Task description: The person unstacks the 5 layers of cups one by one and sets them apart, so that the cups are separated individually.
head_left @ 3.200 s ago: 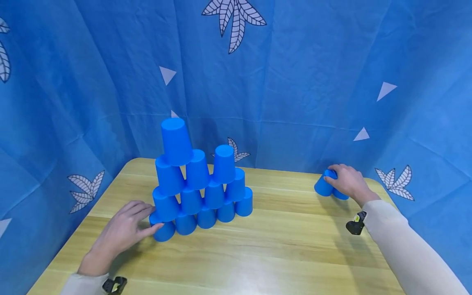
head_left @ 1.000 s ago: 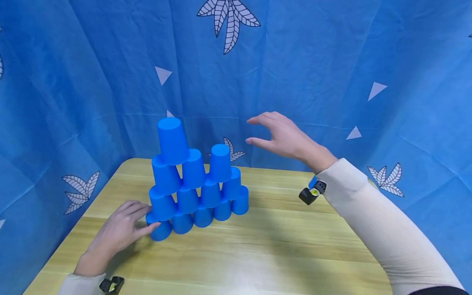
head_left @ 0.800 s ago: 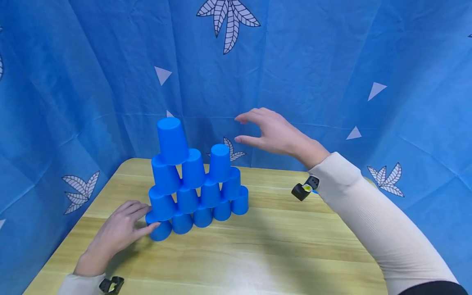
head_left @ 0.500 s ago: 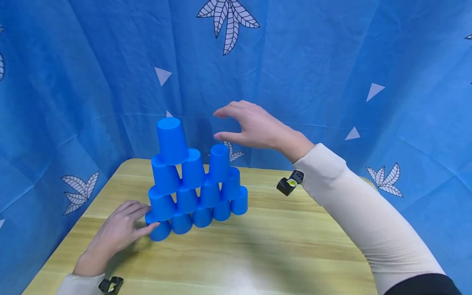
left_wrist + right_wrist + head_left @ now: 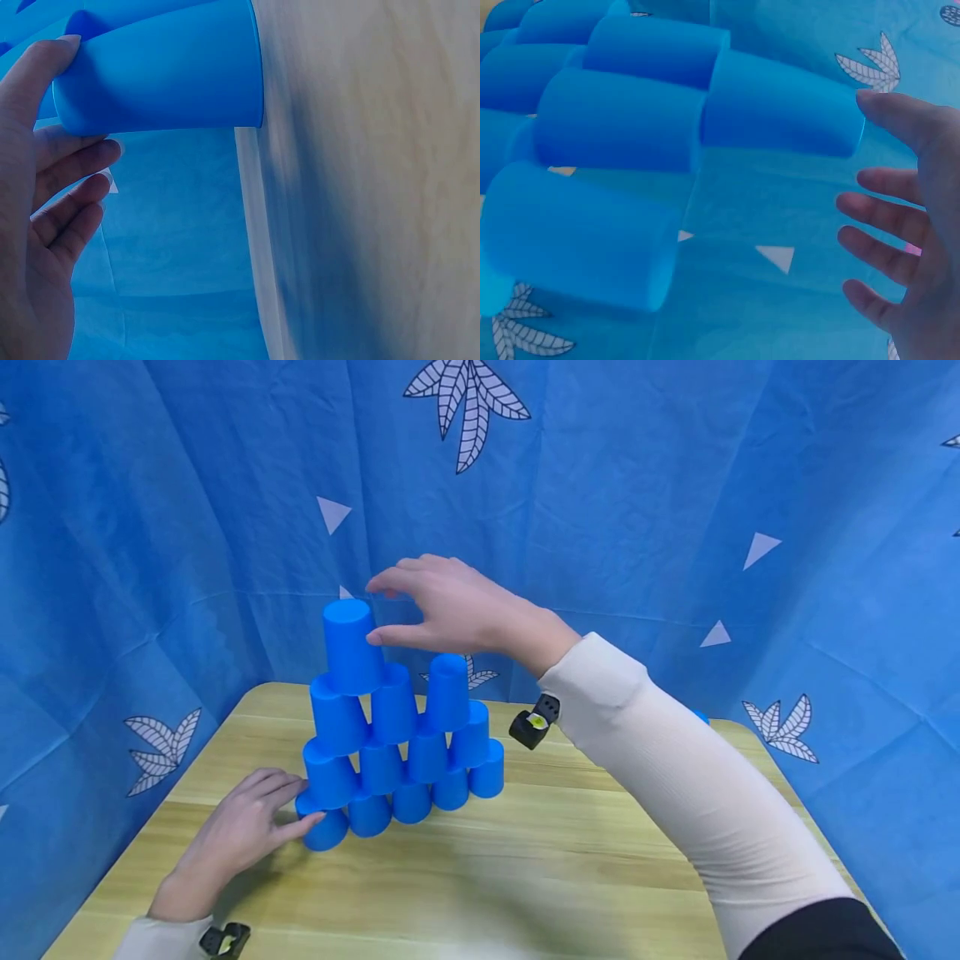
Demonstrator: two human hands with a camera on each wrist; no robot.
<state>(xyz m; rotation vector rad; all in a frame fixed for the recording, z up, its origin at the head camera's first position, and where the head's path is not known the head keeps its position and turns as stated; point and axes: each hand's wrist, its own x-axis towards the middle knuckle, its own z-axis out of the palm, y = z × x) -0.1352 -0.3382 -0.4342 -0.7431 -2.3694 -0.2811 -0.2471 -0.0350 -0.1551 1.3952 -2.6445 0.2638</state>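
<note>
Upside-down blue cups form a stepped stack left of centre in the head view. My left hand (image 5: 243, 831) holds the lowest left cup (image 5: 327, 833) at the near end, thumb on one side and fingers on the other. In the left wrist view, the thumb lies on that cup (image 5: 165, 71) near its base. My right hand (image 5: 457, 610) is beside the topmost cup (image 5: 351, 647), thumb and fingers apart and uncurled. In the right wrist view, its thumb tip meets or overlaps the edge of the top cup (image 5: 784, 105); contact is unclear. Nothing is in its grasp.
A single cup (image 5: 447, 693) tops the third row at the right of the stack. Behind the right sleeve (image 5: 675, 768), a bit of another blue cup (image 5: 702, 716) shows at the table's far right. A blue curtain (image 5: 637, 510) hangs behind the wooden table (image 5: 600, 827).
My right hand has left the cups at the far right and travelled left, above the table, to the topmost cup. The left hand and the stack stay as they were.
</note>
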